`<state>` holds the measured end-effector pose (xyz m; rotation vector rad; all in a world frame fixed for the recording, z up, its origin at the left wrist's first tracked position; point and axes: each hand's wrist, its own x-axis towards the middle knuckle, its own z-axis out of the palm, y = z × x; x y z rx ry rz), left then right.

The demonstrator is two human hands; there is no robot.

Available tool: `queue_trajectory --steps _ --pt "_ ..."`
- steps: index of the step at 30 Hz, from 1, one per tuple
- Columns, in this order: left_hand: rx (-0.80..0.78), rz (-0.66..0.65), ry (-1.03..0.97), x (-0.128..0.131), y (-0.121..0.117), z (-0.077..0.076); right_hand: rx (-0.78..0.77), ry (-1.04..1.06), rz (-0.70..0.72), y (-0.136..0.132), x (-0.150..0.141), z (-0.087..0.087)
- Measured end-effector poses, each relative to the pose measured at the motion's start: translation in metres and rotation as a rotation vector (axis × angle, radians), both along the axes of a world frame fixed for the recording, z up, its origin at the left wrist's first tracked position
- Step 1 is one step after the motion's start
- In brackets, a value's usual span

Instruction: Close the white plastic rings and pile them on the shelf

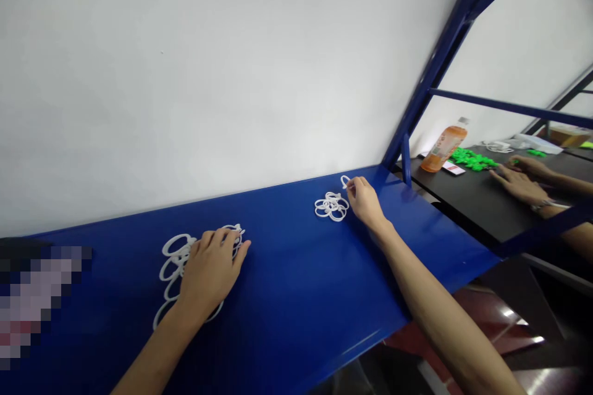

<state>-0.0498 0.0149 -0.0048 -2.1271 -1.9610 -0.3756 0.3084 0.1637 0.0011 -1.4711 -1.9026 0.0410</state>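
My left hand (210,268) lies palm down, fingers stretched out, on a spread of large white plastic rings (173,256) on the blue shelf (296,271). My right hand (365,200) reaches far right, its fingers pinched on a small white ring (345,181) near the wall. Just left of that hand sits a little pile of small white rings (331,206).
A white wall rises behind the shelf. A blue slanted frame post (445,55) stands at the right. Beyond it, another person's hands (521,179) work among green parts (472,159) on a black table, beside an orange drink bottle (445,148). A blurred patch covers the far left.
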Motion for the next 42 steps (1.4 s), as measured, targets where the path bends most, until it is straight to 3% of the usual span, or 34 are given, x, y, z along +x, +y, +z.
queue_trajectory --steps 6,17,23,42 --pt "0.027 -0.030 0.002 -0.005 0.001 -0.003 -0.082 -0.017 0.009 0.008 0.014 -0.010" --pt "-0.004 0.005 0.007 -0.006 0.001 -0.004 -0.210 -0.125 0.098 0.012 0.021 -0.009" --pt "-0.009 0.060 0.019 0.000 0.003 -0.002 -0.217 -0.160 0.086 0.010 0.020 -0.010" --pt "0.130 -0.019 -0.092 0.003 0.000 0.000 -0.187 -0.177 -0.035 0.009 0.013 -0.012"
